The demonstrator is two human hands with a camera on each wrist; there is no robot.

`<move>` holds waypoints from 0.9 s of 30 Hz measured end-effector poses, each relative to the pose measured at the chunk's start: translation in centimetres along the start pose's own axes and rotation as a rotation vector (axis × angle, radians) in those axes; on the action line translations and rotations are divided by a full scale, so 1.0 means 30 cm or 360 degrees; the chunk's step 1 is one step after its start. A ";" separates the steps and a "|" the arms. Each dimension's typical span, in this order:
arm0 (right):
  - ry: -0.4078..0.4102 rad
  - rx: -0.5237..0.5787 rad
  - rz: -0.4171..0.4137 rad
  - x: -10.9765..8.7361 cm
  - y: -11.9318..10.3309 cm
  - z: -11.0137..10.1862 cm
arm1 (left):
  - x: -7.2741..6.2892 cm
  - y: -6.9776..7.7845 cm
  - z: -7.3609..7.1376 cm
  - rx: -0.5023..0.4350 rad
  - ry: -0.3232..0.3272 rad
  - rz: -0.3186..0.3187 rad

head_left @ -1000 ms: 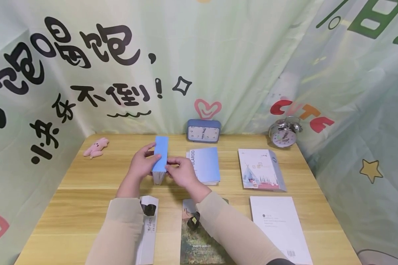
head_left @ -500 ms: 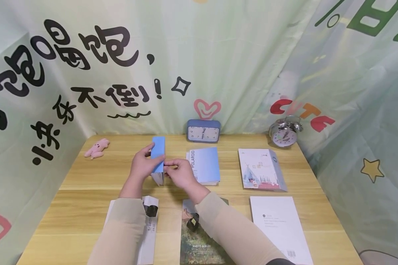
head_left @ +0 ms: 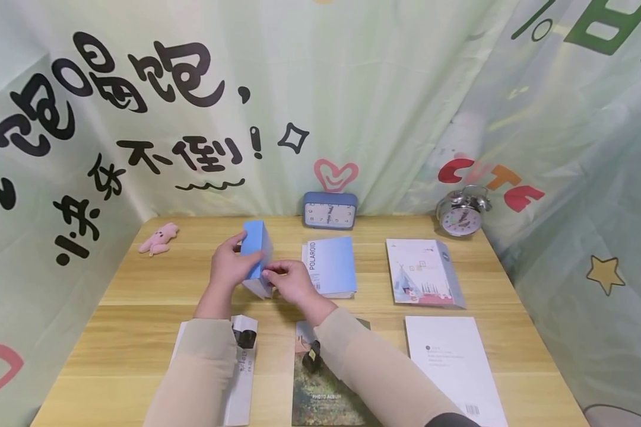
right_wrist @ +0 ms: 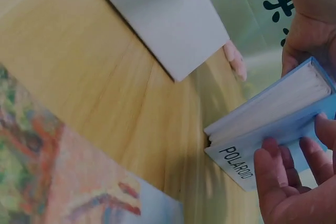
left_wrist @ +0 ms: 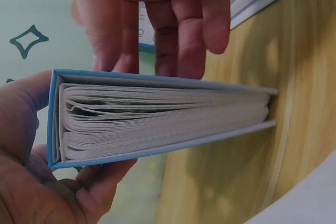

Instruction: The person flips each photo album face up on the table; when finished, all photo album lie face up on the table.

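Note:
A blue photo album (head_left: 254, 252) stands on edge with its spine up, at the left of the table's middle. My left hand (head_left: 229, 264) grips it by the spine, with thumb on one cover and fingers on the other in the left wrist view. White page edges (left_wrist: 157, 119) show between its covers there. My right hand (head_left: 294, 281) is at the other cover, its extended fingertips touching the face lettered POLAROID (right_wrist: 236, 162) in the right wrist view. Just right of the hands lies a similar blue POLAROID album (head_left: 333, 267).
A blue clock (head_left: 329, 210), a twin-bell alarm clock (head_left: 461, 213) and a pink toy (head_left: 159, 239) stand along the back. A tent-picture album (head_left: 419, 273) and a white book (head_left: 451, 367) lie right. A dark photo album (head_left: 326, 385) and a white box-like item (head_left: 241, 373) lie near the forearms.
The held album has shifted slightly left and turned, so its right-hand cover now shows in the head view. Both hands have stayed on it, the left thumb moving further across the spine.

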State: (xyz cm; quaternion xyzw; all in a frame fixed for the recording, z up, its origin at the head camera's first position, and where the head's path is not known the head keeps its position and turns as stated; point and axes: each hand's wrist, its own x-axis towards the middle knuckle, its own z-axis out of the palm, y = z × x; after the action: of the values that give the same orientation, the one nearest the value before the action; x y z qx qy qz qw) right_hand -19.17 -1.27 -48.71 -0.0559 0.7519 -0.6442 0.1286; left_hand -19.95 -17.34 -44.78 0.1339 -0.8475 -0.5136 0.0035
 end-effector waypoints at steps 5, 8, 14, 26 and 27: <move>-0.0013 -0.0320 -0.0087 0.029 0.004 -0.005 | 0.012 -0.010 -0.015 -0.0020 -0.0004 -0.0027; -0.0005 -0.0475 -0.0087 0.048 0.006 -0.002 | 0.021 -0.016 -0.029 -0.0025 -0.0028 -0.0034; 0.0014 -0.0714 -0.0002 0.068 0.015 0.016 | 0.028 -0.036 -0.065 -0.0094 -0.0064 -0.0110; -0.0042 -0.0965 0.0096 0.075 0.044 0.035 | 0.037 -0.080 -0.100 0.0242 -0.0040 -0.0221; -0.0050 -0.1005 0.0091 0.077 0.047 0.038 | 0.036 -0.083 -0.101 0.0315 -0.0045 -0.0236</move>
State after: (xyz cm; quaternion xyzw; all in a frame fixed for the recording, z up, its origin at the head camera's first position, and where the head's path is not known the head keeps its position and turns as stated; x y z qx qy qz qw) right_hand -20.96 -2.71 -50.53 -0.0819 0.9140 -0.3740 0.1345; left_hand -20.01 -21.33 -45.66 0.1885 -0.8818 -0.4282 -0.0597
